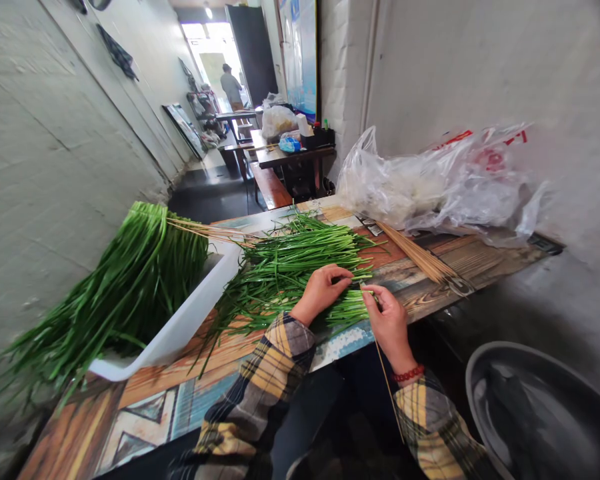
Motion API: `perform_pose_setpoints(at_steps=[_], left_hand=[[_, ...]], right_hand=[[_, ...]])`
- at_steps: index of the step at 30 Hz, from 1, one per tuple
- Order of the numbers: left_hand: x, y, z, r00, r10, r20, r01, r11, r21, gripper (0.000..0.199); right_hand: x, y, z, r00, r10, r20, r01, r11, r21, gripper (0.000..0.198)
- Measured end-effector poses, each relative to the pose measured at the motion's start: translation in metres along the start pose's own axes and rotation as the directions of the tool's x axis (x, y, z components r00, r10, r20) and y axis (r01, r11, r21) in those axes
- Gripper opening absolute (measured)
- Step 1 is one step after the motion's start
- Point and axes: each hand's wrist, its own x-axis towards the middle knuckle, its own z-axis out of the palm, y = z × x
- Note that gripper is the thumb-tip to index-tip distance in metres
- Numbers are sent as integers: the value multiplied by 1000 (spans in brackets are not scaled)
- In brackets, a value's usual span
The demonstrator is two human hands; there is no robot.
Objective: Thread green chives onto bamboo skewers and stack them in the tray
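Note:
A pile of green garlic chives (300,257) lies on the table in front of me, cut ends to the right. My left hand (325,288) rests over the near side of the pile, its thumb and index finger pinched at the stalk ends. In my right hand (387,323) is a thin wooden skewer (384,373), pinched near its upper end, with the rest hanging down along my wrist. The fingertips of both hands are close together but apart. More chives (130,280), threaded on skewers (207,230), are heaped at the left over a white tray (175,340).
A bundle of bare wooden skewers (417,255) lies on the right of the table (480,260). Behind it sit clear plastic bags (430,183). A grey basin (535,407) stands low at right. Farther off are another table (290,157) and a person (231,88).

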Motion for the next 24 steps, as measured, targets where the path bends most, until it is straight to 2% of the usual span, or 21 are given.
perform_pose_setpoints(at_steps=[9,24], left_hand=[[-3,4,-1,999,50,11,-50,998,-24,14],[-4,5,-2,998,57,19,-55,995,-87,16]], right_hand=[[0,1,0,1000,3,-2,-3,1000,9,31],[1,-3,-1,1000,20,12,-19,999,-30,32]])
